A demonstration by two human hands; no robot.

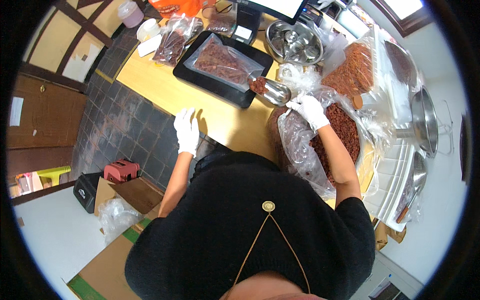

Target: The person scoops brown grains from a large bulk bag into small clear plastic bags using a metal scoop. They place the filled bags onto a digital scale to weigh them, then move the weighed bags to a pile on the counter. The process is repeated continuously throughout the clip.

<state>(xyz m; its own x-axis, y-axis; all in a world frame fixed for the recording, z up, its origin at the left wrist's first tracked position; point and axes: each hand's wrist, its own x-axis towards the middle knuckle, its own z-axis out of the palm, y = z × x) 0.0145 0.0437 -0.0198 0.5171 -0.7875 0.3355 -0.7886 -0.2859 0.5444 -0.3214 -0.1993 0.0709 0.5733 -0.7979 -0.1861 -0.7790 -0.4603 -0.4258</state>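
Observation:
My right hand, in a white glove, grips the handle end of a metal scoop. Reddish-brown granules sit in the scoop's mouth, at the end of a clear plastic pouch. That pouch lies on a black scale and is largely filled with the same kind of granules. Under my right forearm stands a large plastic-lined sack of dark red-brown granules. My left hand, also gloved, is empty at the table's front edge, fingers extended.
The wooden table also carries filled clear bags, a steel bowl with metal utensils and a monitor. A bag of orange-red flakes stands right. Metal strainers line the right wall. A cardboard box stands lower left.

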